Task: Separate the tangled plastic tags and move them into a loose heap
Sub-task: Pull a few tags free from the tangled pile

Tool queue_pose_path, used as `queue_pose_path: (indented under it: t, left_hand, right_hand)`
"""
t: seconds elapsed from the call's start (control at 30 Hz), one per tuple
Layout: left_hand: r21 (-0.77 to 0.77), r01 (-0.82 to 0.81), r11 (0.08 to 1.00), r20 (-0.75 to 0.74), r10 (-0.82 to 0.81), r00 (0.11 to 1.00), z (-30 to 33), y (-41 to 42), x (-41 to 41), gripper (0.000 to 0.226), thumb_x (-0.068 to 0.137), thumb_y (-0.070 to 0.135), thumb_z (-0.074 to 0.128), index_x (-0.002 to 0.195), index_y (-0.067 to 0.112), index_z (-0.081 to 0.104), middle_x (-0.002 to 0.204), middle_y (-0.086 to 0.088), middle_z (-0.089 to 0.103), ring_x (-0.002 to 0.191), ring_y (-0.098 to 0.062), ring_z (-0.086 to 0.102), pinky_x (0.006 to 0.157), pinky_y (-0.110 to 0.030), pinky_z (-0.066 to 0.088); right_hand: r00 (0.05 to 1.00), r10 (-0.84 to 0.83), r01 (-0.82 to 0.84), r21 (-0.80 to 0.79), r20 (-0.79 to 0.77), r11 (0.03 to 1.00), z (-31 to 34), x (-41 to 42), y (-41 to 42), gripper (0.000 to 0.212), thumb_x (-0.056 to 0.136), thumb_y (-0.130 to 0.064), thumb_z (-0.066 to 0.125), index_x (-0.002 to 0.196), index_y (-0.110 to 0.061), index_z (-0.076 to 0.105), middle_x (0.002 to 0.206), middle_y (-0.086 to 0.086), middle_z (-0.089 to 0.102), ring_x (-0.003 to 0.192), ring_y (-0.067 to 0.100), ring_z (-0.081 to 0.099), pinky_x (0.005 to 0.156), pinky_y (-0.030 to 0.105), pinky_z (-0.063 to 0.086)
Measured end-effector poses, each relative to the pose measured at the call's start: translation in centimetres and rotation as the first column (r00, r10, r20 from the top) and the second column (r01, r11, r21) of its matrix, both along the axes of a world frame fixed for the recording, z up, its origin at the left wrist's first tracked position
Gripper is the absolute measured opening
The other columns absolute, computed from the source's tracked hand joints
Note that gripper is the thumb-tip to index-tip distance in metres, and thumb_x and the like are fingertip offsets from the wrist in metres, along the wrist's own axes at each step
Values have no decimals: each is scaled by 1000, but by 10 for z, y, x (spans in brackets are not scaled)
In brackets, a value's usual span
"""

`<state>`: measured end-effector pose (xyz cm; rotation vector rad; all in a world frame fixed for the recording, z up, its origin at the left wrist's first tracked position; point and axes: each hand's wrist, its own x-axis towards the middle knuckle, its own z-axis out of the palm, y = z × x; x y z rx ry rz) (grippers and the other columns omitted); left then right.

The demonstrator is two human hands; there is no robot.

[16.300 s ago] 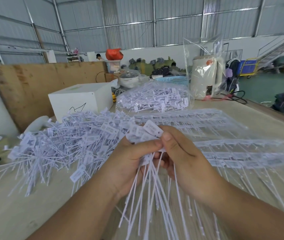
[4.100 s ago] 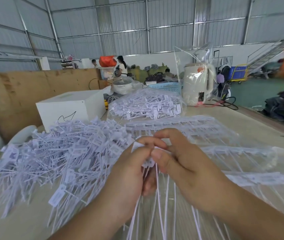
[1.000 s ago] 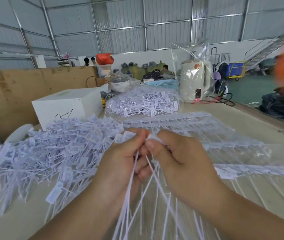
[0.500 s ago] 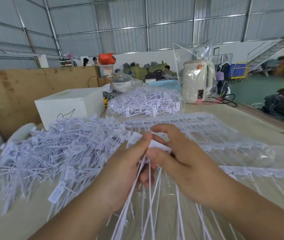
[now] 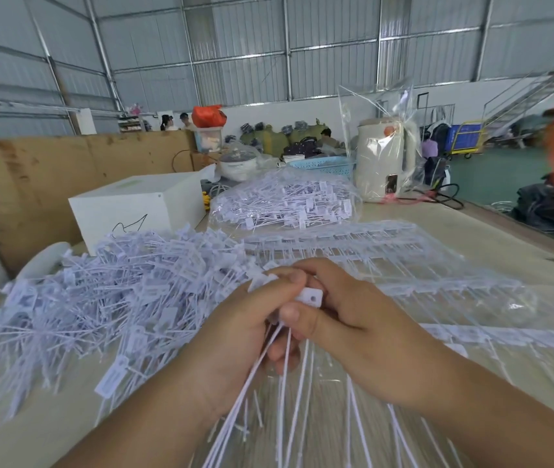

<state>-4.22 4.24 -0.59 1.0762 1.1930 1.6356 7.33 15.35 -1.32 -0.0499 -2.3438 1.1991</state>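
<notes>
Holding a small bunch of white plastic tags [image 5: 309, 297] between them, both hands meet just above the tabletop [image 5: 491, 238] at the middle of the view. The left hand [image 5: 235, 339] has its grip clenched round the bunch, thumb and forefinger pinching the tag heads at the top. The right hand [image 5: 353, 325] grasps the same bunch from the other side, its thumb pressed against one flat rectangular tag head with a small hole. The thin tails of the held tags [image 5: 282, 376] hang down from the two hands toward the camera and fan out.

Just to the left of the hands a loose heap of separated tags [image 5: 107, 292] spreads across the tabletop, heads and tails pointing every way. To the right and behind the hands lie rows of tags joined in strips [image 5: 370, 244], some under clear plastic film. Farther back sits a clear bag full of tags [image 5: 282, 204], and left of it a white box [image 5: 134, 207] stands against a plywood board [image 5: 32, 177]. A cream kettle in a plastic bag [image 5: 383, 163] stands near the far edge, beside a blue basket [image 5: 326, 165].
</notes>
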Motion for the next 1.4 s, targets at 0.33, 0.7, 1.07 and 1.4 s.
queue_pose_path:
  t: [0.33,0.7,1.07,1.4]
  left_hand:
    - [16,-201,980,-89,201,975,-5,6,-2,9,70,28,74,74,23,67,64,-11,52,42,-11,45,39,-19,35]
    - [-10,-316,949,-161,310,937,-8,10,-5,20,76,30,76,86,13,73,77,-14,72,59,-17,65,48,-26,51]
    - [-61,-263,963,-210,245,946,-13,8,-6,42,99,44,52,64,25,67,56,3,60,41,-12,54,41,-19,43]
    - [-69,-410,910,-293,374,880,-2,1,0,46,61,58,69,55,13,67,47,-8,55,40,-16,49,49,-24,40]
  right_hand:
    - [999,-9,9,-4,48,1000,2,2,-3,24,100,-29,54,90,-14,70,80,19,69,73,42,62,70,55,52]
    - [999,-21,21,-14,-36,1000,4,4,-1,29,82,-21,48,108,-34,53,83,2,63,74,27,61,71,51,49]
    - [988,-115,126,109,-98,986,-1,4,-2,53,97,-15,55,136,-40,29,99,-16,49,59,0,53,55,10,38]
    - [974,-226,225,122,-8,967,4,5,4,32,88,-43,61,117,-35,49,82,-15,58,72,0,57,63,19,46]
